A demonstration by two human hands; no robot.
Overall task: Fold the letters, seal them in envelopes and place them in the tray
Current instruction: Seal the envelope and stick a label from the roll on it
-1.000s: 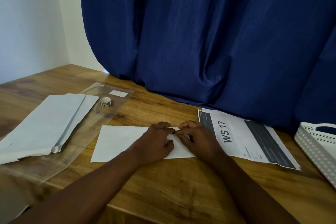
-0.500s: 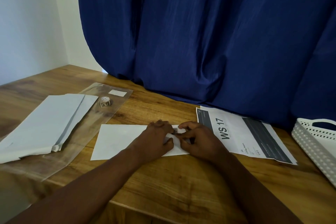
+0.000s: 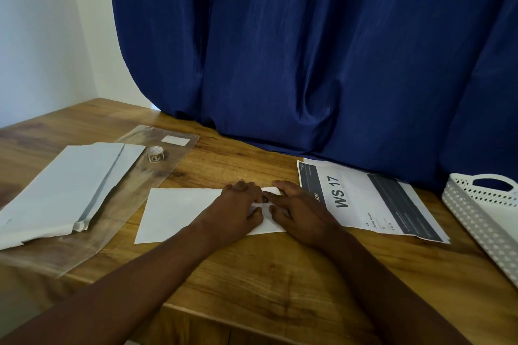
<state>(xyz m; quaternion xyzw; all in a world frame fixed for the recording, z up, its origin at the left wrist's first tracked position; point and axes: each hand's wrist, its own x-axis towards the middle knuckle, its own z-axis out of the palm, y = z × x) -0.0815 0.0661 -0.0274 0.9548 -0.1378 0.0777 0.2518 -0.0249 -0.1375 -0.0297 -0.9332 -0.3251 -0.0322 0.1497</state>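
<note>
While both the left hand [image 3: 241, 206] and right hand [image 3: 297, 209] press flat on the envelope [image 3: 179, 211], gripping nothing, it looks light, thin and slippery; best lifted by an edge.

Over the last second the right hand [image 3: 301, 211] slid a little toward the person and opened its fingers wider across the right end of the envelope [image 3: 179, 211], its thumb having spread off to the near side. The left hand [image 3: 238, 210] shifted only slightly, and a small dark gap had opened where the two sets of fingertips met, with a white corner of the envelope showing above it. The head camera also tipped up a touch, so the sheet [image 3: 370, 202] and tray [image 3: 482, 204] sat lower in view than before.
</note>
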